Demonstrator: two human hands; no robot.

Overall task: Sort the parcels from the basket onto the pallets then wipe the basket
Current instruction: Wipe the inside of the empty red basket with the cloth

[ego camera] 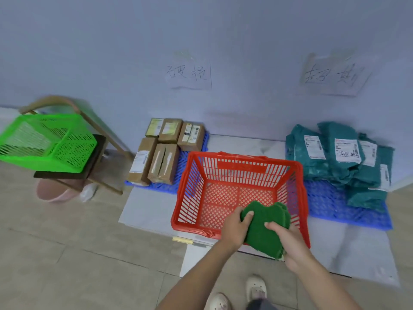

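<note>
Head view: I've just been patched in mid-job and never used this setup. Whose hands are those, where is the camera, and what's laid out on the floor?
There is no machine here: a person wears one wide-angle camera on the head, looking down at their own bare hands. The left hand and right hand both grip a green cloth over the near edge of the red basket, which looks empty. Behind it, brown boxes lie on a blue pallet at left, and teal mailer bags are piled on another blue pallet at right. A green basket sits on a chair at far left.
</note>
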